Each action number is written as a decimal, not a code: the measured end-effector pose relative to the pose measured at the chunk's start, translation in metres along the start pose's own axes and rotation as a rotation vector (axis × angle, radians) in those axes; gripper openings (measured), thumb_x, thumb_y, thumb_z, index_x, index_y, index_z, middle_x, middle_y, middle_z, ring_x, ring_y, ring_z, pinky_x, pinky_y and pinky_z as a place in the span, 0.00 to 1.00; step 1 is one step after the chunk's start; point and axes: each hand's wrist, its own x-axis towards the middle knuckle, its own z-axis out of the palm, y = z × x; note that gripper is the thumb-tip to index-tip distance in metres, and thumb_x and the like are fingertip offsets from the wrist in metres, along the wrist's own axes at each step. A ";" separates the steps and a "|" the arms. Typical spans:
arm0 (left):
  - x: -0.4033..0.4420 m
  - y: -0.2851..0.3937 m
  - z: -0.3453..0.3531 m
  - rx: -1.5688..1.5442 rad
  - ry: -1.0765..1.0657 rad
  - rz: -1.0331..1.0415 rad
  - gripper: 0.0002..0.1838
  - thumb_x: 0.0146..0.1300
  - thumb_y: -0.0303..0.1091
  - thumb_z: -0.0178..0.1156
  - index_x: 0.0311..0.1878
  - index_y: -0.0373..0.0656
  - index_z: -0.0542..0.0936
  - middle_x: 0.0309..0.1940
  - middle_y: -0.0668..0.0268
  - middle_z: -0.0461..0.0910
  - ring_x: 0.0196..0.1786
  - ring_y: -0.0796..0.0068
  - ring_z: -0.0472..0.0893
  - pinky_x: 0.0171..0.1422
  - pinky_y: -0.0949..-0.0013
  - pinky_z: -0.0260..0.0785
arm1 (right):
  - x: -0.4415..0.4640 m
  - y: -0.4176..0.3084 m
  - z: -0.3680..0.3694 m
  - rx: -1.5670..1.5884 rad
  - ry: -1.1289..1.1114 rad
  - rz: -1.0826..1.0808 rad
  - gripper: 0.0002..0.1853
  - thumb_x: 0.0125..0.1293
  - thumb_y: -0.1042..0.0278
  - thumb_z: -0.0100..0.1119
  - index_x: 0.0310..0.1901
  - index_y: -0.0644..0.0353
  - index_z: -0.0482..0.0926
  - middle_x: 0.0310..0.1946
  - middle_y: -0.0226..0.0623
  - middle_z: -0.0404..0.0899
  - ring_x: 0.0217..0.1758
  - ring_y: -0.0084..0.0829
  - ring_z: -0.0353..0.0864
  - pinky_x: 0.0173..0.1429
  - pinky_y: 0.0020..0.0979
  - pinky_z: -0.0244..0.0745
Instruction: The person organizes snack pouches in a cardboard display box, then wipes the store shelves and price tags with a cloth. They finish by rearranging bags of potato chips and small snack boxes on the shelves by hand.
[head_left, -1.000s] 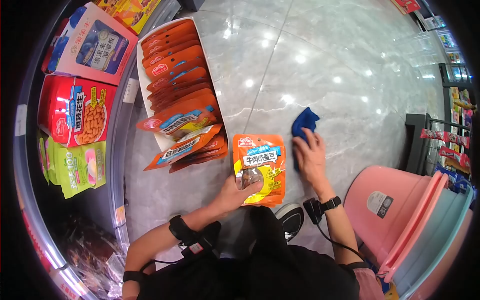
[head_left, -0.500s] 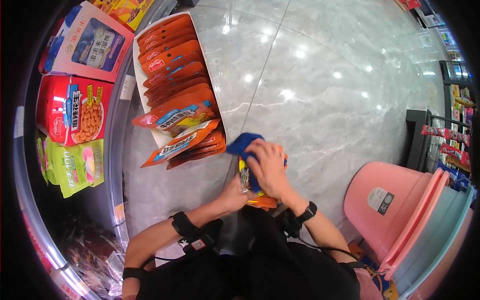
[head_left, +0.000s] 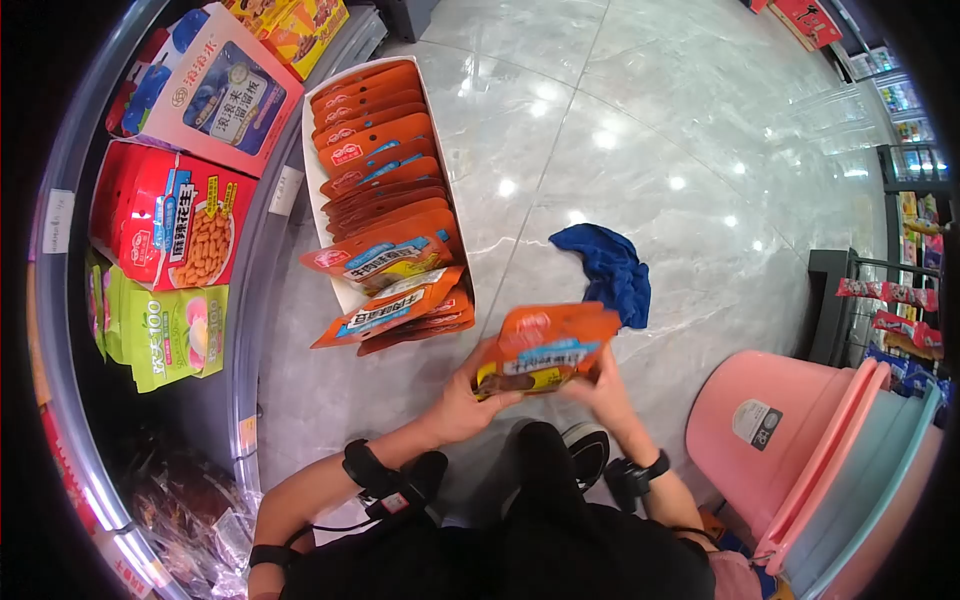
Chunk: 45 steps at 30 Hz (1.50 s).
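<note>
Both my hands grip a small stack of orange snack packets (head_left: 540, 345), slightly blurred. My left hand (head_left: 462, 408) closes on the packets' left side, its thumb along the lower edge. At the opposite side my right hand (head_left: 603, 388) has its fingers partly hidden behind them. A crumpled blue cloth (head_left: 605, 272) lies on the floor just beyond the packets, apart from both hands. To the left stands an open white box (head_left: 318, 190) filled with a row of similar orange packets (head_left: 385, 180); several at its near end lean outward.
A curved shelf edge (head_left: 250, 300) runs along the left, with a red peanut package (head_left: 170, 215), a pink box (head_left: 225, 95) and green bags (head_left: 170, 335). Stacked pink and blue tubs (head_left: 770, 420) stand at the right. My shoe (head_left: 586, 452) shows on the grey tiled floor.
My right hand has let go of the blue cloth, which now lies on the floor. It has taken hold of the packets, which are raised and turned with their printed front showing.
</note>
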 end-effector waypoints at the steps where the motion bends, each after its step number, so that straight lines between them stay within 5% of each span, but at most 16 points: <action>1: 0.001 0.000 0.002 0.113 0.063 0.135 0.32 0.55 0.22 0.64 0.63 0.40 0.64 0.53 0.62 0.75 0.57 0.71 0.74 0.61 0.67 0.67 | 0.000 0.013 0.010 0.025 0.046 -0.141 0.48 0.45 0.81 0.72 0.66 0.58 0.52 0.59 0.38 0.64 0.65 0.34 0.63 0.67 0.32 0.59; 7: 0.008 0.002 -0.022 0.571 0.036 0.430 0.40 0.48 0.22 0.69 0.66 0.42 0.63 0.62 0.61 0.66 0.61 0.71 0.71 0.62 0.68 0.65 | 0.018 0.043 0.000 -0.508 -0.088 -0.623 0.39 0.43 0.68 0.78 0.53 0.56 0.59 0.57 0.43 0.63 0.61 0.34 0.65 0.63 0.36 0.64; 9: 0.013 -0.015 -0.029 0.374 -0.028 0.288 0.37 0.50 0.24 0.69 0.65 0.41 0.64 0.62 0.61 0.66 0.60 0.69 0.72 0.61 0.67 0.67 | 0.026 0.073 -0.003 -0.115 -0.084 -0.440 0.40 0.42 0.65 0.78 0.54 0.55 0.60 0.57 0.45 0.64 0.62 0.35 0.64 0.61 0.37 0.67; 11: 0.017 -0.027 -0.028 0.529 0.079 0.451 0.35 0.50 0.24 0.67 0.63 0.42 0.66 0.58 0.56 0.71 0.57 0.60 0.74 0.60 0.64 0.68 | 0.029 0.062 0.007 -0.072 -0.075 -0.406 0.38 0.44 0.67 0.77 0.53 0.57 0.61 0.55 0.43 0.67 0.60 0.32 0.66 0.60 0.35 0.68; 13: 0.017 -0.023 -0.023 0.423 0.139 0.083 0.33 0.53 0.28 0.66 0.63 0.42 0.66 0.58 0.54 0.71 0.59 0.57 0.72 0.61 0.61 0.67 | 0.030 0.042 0.012 -0.273 0.036 -0.078 0.39 0.44 0.71 0.77 0.55 0.59 0.60 0.52 0.40 0.70 0.56 0.29 0.71 0.60 0.32 0.69; 15: 0.013 -0.012 -0.026 0.556 0.068 -0.096 0.35 0.53 0.35 0.67 0.64 0.39 0.65 0.57 0.51 0.70 0.61 0.51 0.69 0.63 0.58 0.64 | 0.030 0.034 0.006 -0.328 0.092 -0.065 0.41 0.42 0.75 0.77 0.56 0.61 0.59 0.48 0.37 0.73 0.51 0.29 0.75 0.59 0.30 0.70; 17: 0.003 -0.001 -0.026 0.854 0.069 0.421 0.27 0.53 0.33 0.68 0.57 0.37 0.72 0.54 0.52 0.73 0.53 0.58 0.76 0.56 0.63 0.69 | 0.026 0.023 -0.007 -0.320 0.018 -0.162 0.44 0.39 0.76 0.78 0.57 0.61 0.60 0.49 0.37 0.73 0.52 0.31 0.75 0.58 0.32 0.71; 19: -0.023 0.044 -0.028 0.800 0.032 0.466 0.33 0.53 0.40 0.67 0.61 0.40 0.69 0.52 0.53 0.75 0.57 0.52 0.72 0.60 0.58 0.66 | 0.019 0.014 -0.025 -0.131 0.062 -0.124 0.46 0.38 0.77 0.78 0.60 0.62 0.59 0.52 0.37 0.72 0.54 0.32 0.74 0.59 0.34 0.71; 21: -0.046 0.094 -0.035 0.877 -0.162 0.562 0.23 0.57 0.35 0.64 0.56 0.38 0.74 0.45 0.55 0.79 0.47 0.56 0.78 0.49 0.62 0.72 | 0.015 0.004 -0.043 -0.080 0.152 -0.206 0.48 0.38 0.74 0.79 0.62 0.62 0.58 0.52 0.38 0.72 0.53 0.32 0.75 0.59 0.34 0.71; 25: -0.089 0.209 -0.020 0.450 -0.049 0.452 0.04 0.60 0.22 0.57 0.37 0.34 0.80 0.28 0.55 0.81 0.32 0.65 0.81 0.37 0.68 0.73 | 0.024 -0.013 -0.052 0.006 0.224 -0.281 0.46 0.41 0.66 0.79 0.62 0.63 0.60 0.52 0.36 0.73 0.55 0.31 0.74 0.60 0.34 0.69; 29: -0.117 0.244 -0.024 0.201 -0.254 0.634 0.04 0.59 0.20 0.57 0.32 0.34 0.81 0.31 0.53 0.82 0.34 0.61 0.82 0.38 0.67 0.76 | 0.040 -0.026 -0.023 0.181 0.172 -0.344 0.42 0.46 0.63 0.76 0.61 0.63 0.62 0.54 0.37 0.71 0.55 0.31 0.73 0.59 0.33 0.69; 32: -0.135 0.248 -0.028 -0.112 -0.451 0.785 0.07 0.58 0.18 0.58 0.26 0.34 0.83 0.33 0.51 0.82 0.36 0.56 0.83 0.39 0.67 0.78 | 0.055 -0.036 -0.003 0.191 0.105 -0.360 0.31 0.58 0.64 0.62 0.61 0.64 0.62 0.54 0.38 0.71 0.57 0.31 0.73 0.60 0.33 0.68; 35: -0.138 0.246 -0.016 -0.251 -0.319 0.816 0.08 0.57 0.15 0.58 0.24 0.32 0.81 0.30 0.51 0.82 0.33 0.55 0.83 0.38 0.66 0.79 | 0.086 -0.062 0.024 0.211 0.006 -0.464 0.30 0.59 0.65 0.61 0.61 0.64 0.62 0.54 0.38 0.72 0.57 0.31 0.73 0.60 0.32 0.68; 39: -0.144 0.251 -0.027 -0.215 -0.448 0.788 0.07 0.56 0.14 0.57 0.24 0.31 0.81 0.31 0.49 0.81 0.34 0.55 0.83 0.37 0.66 0.79 | 0.125 -0.106 0.074 0.218 -0.087 -0.538 0.32 0.57 0.75 0.62 0.63 0.63 0.60 0.56 0.39 0.72 0.57 0.32 0.73 0.61 0.33 0.68; 42: -0.149 0.239 -0.033 -0.221 -0.488 0.795 0.04 0.56 0.19 0.57 0.34 0.32 0.81 0.39 0.50 0.81 0.43 0.53 0.81 0.47 0.58 0.77 | 0.148 -0.127 0.109 0.249 -0.158 -0.634 0.33 0.55 0.78 0.65 0.62 0.60 0.60 0.54 0.37 0.73 0.54 0.29 0.75 0.56 0.31 0.71; 45: -0.129 0.254 -0.052 0.475 -0.253 0.402 0.23 0.47 0.34 0.69 0.47 0.34 0.77 0.48 0.54 0.79 0.50 0.56 0.80 0.54 0.60 0.73 | 0.159 -0.142 0.132 0.195 -0.163 -0.629 0.29 0.54 0.76 0.67 0.56 0.59 0.64 0.47 0.35 0.77 0.44 0.25 0.79 0.39 0.25 0.75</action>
